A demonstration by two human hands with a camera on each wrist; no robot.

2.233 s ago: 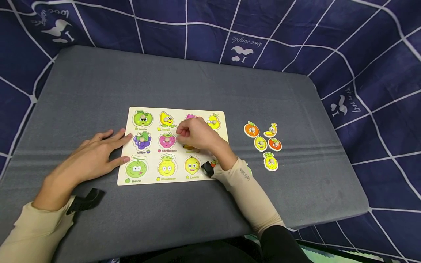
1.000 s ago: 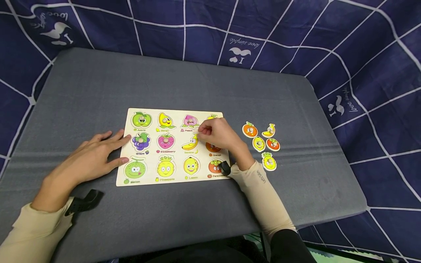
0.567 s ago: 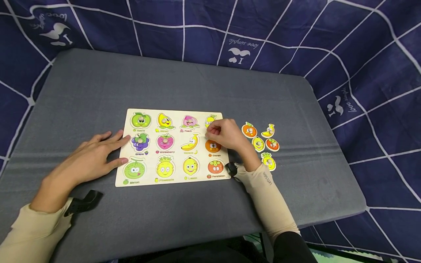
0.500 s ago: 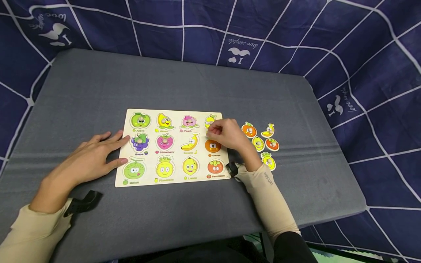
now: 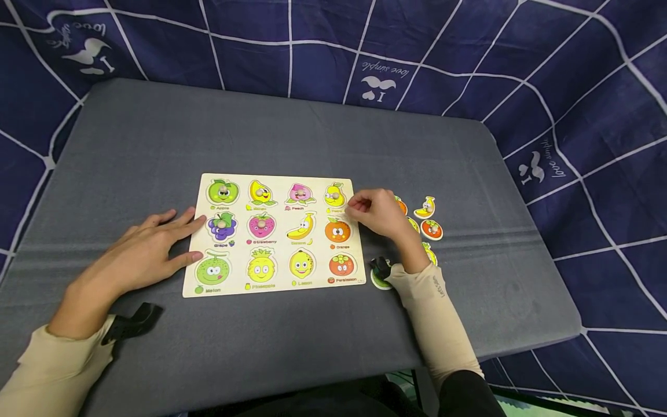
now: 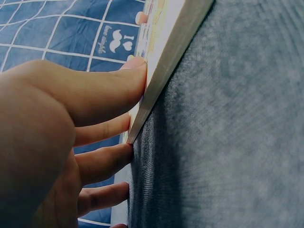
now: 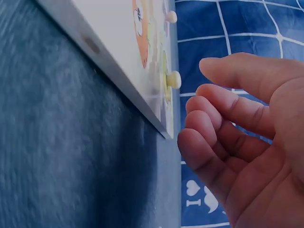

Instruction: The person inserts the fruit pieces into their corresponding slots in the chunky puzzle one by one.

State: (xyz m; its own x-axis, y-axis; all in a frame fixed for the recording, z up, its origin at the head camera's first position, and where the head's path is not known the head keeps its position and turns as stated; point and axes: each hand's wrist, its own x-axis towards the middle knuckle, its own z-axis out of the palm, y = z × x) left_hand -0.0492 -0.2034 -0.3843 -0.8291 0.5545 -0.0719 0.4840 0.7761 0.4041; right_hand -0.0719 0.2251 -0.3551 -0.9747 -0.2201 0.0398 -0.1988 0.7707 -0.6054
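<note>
A wooden fruit puzzle board (image 5: 281, 250) lies flat on the grey table. Knobbed pieces sit in its top row, among them the pear piece (image 5: 334, 196), and in the grape (image 5: 222, 226) and strawberry (image 5: 261, 225) places. Banana, orange and the bottom row show flat pictures without knobs. My left hand (image 5: 143, 249) rests spread at the board's left edge, thumb and fingertips touching it. Just off the right edge, my right hand (image 5: 383, 214) hovers with loosely bent fingers and holds nothing. In the right wrist view its fingertips (image 7: 192, 137) are apart from a knob (image 7: 174, 80).
Loose pieces lie right of the board: a banana (image 5: 427, 207), a persimmon (image 5: 432, 230), and others partly hidden by my right hand and forearm. A green piece (image 5: 379, 282) peeks out under the wrist camera. Blue grid-patterned cloth (image 5: 323, 52) hangs around the table (image 5: 292, 139).
My right hand has moved right, from over the board's middle, past the pear piece, to beyond the right edge, uncovering peach, banana, pear and orange. The left hand stays put.
</note>
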